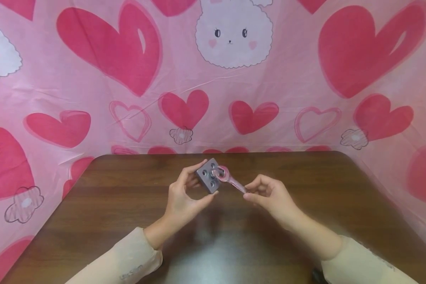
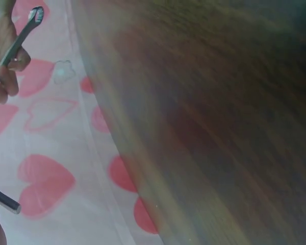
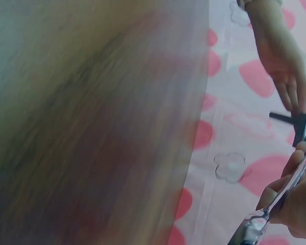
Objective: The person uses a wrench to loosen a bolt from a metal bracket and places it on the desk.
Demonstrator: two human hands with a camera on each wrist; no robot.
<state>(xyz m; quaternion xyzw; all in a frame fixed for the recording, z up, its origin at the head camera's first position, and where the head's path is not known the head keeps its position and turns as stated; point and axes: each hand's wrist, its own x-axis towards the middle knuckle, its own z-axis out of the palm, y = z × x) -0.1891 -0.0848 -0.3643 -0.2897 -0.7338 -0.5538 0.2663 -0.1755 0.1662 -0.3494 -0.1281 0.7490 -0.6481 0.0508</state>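
My left hand (image 1: 184,197) holds a small grey block (image 1: 205,173) with several round holes, tilted above the table, gripping its edges between thumb and fingers. From the block, a short metal rod (image 2: 6,200) sticks out in the left wrist view. My right hand (image 1: 275,197) pinches the handle of a shiny metal wrench (image 1: 236,183) between thumb and fingers. The wrench's head reflects pink and overlaps the block's face in the head view. In the right wrist view the wrench handle (image 3: 291,185) runs across the right hand, with the block (image 3: 302,130) beyond it.
A dark wood table (image 1: 110,221) lies under both hands. Behind and beside it hangs a pink cloth (image 1: 220,83) printed with hearts. Partly hidden by the right sleeve (image 1: 355,260), a small dark object (image 1: 318,275) shows at the bottom edge.
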